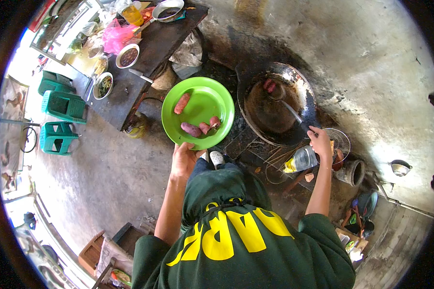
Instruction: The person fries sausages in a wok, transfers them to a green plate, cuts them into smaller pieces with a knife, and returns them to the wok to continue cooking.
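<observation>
My left hand [185,159] grips the near rim of a round green plate [200,94], held level with the wok and left of it. On the plate lie a reddish, sausage-shaped piece of food [182,103], a purplish oblong piece [191,129] and smaller reddish pieces [204,127] by the right rim. My right hand [319,140] is closed around the dark handle of a metal ladle [292,110]. Its head sits inside a large blackened wok [305,81]. Reddish pieces [269,86] lie at the ladle's head; whether they rest in it or against it is unclear.
A dark table [159,39] at upper left bears bowls, a knife [141,75], a pink plastic bag [118,37] and a pan [168,10]. Green stools [63,106] stand farther left. Near my right forearm are a wire strainer [341,140] and a plastic bag [303,158].
</observation>
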